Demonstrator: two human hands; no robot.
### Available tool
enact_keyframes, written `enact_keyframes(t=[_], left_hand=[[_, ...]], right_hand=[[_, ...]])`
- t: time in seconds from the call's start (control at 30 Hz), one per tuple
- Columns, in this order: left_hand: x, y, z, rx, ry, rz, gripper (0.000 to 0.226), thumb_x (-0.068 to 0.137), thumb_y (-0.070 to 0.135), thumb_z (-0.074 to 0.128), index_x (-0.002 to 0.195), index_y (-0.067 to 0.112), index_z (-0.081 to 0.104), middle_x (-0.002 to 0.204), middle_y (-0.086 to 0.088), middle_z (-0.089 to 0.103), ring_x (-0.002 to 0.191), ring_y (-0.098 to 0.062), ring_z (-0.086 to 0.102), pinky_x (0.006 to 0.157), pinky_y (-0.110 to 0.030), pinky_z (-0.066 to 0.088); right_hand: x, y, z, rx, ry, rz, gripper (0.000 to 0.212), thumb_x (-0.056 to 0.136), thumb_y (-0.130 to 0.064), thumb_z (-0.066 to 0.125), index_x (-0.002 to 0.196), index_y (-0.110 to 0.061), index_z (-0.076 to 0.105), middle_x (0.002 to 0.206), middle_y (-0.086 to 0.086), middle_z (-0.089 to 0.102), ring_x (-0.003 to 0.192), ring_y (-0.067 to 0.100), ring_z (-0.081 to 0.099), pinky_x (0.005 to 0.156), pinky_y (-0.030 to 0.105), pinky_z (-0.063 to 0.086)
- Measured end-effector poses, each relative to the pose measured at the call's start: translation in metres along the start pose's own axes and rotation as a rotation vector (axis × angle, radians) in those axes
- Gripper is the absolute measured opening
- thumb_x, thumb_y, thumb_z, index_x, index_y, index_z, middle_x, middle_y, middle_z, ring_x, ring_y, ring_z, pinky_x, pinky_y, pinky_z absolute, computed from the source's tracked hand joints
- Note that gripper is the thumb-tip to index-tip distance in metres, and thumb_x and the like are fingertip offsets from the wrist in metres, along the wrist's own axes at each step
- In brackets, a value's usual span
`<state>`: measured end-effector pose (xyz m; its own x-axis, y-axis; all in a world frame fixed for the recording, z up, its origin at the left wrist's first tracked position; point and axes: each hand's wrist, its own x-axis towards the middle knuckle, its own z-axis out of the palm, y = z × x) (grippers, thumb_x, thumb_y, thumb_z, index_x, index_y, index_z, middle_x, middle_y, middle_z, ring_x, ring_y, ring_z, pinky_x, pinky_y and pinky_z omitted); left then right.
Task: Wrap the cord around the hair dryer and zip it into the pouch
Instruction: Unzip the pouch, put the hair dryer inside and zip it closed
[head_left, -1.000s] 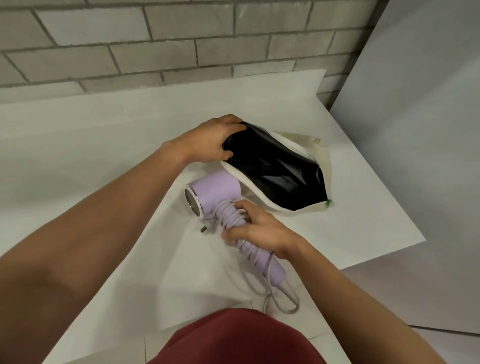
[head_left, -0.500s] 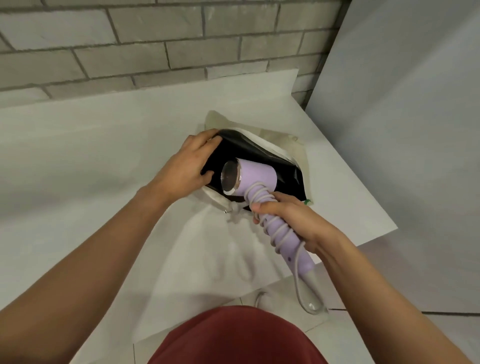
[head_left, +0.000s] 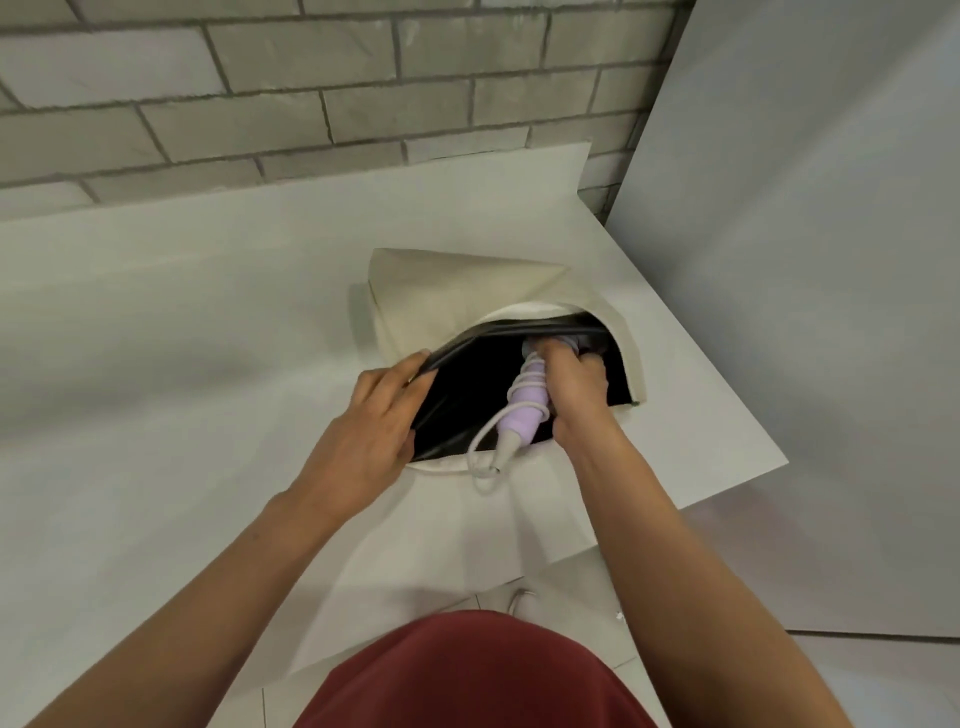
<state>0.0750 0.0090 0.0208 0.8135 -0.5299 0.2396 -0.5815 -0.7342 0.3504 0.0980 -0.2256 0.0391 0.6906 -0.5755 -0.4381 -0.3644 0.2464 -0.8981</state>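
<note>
A white paper-covered counter (head_left: 156, 364) is running back to a grey brick wall (head_left: 311, 104) behind the pouch (head_left: 457, 291), and a plain grey panel (head_left: 805, 260) is standing to the pouch's right. The packing step is under way. The left grip (head_left: 374, 431) is pinching the pouch's left rim and holding its black-lined mouth wide. The right grip (head_left: 576, 395) is closing round the lilac hair dryer (head_left: 524, 415), nose-first inside the pouch. A loop of cord (head_left: 480, 452) is hanging outside the mouth and probably needs tucking in before zipping.

Grey brick wall (head_left: 311, 78) behind white paper sheets (head_left: 156, 322), pale panel (head_left: 810, 260) at right
</note>
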Motion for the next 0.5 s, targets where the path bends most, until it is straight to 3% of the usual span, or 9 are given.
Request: enact_keyframes(t=[0.1,0.23,0.3,0.4,0.5], left_hand=[[-0.008,0.016,0.012,-0.027,-0.003,-0.027,0.083,0.076,-0.004,0.075,0.149,0.014,0.040,0.158,-0.001,0.030,0.126,-0.026,0.036,0.053,-0.033,0.059],[-0.009,0.021,0.021,-0.050,-0.022,-0.097,0.084,0.077,-0.006,0.072,0.150,0.014,0.037,0.158,-0.001,0.028,0.125,-0.026,0.034,0.063,-0.037,0.061],[-0.005,0.018,0.019,-0.068,-0.007,-0.119,0.084,0.077,-0.006,0.070,0.151,0.015,0.036,0.158,0.000,0.028,0.123,-0.025,0.034,0.068,-0.037,0.061],[-0.001,0.016,0.015,-0.080,-0.006,-0.135,0.085,0.077,-0.005,0.068,0.152,0.016,0.035,0.158,0.002,0.028,0.123,-0.024,0.033,0.067,-0.039,0.060],[-0.003,0.015,0.015,-0.074,-0.017,-0.135,0.084,0.078,-0.004,0.067,0.153,0.015,0.036,0.159,0.003,0.027,0.124,-0.023,0.033,0.067,-0.038,0.060]], right_hand=[[0.012,0.012,0.016,-0.059,0.024,-0.025,0.045,0.096,-0.020,0.061,0.140,-0.011,0.054,0.135,0.006,0.064,0.114,0.022,0.063,0.105,0.037,0.052],[0.020,0.024,0.026,-0.295,0.005,-0.055,0.043,0.094,-0.027,0.062,0.135,-0.013,0.061,0.136,0.008,0.063,0.120,0.028,0.062,0.104,0.034,0.050],[0.024,0.029,0.026,-0.409,-0.009,-0.098,0.057,0.088,-0.032,0.063,0.139,-0.008,0.054,0.140,0.012,0.057,0.124,0.030,0.058,0.103,0.030,0.045],[0.025,0.033,0.017,-0.450,-0.065,-0.112,0.079,0.086,-0.050,0.066,0.147,-0.004,0.045,0.145,0.015,0.049,0.135,0.033,0.051,0.115,0.041,0.041],[0.005,0.040,-0.007,-0.593,-0.143,-0.209,0.066,0.097,-0.047,0.060,0.149,-0.010,0.043,0.148,0.015,0.045,0.136,0.034,0.047,0.114,0.041,0.038]])
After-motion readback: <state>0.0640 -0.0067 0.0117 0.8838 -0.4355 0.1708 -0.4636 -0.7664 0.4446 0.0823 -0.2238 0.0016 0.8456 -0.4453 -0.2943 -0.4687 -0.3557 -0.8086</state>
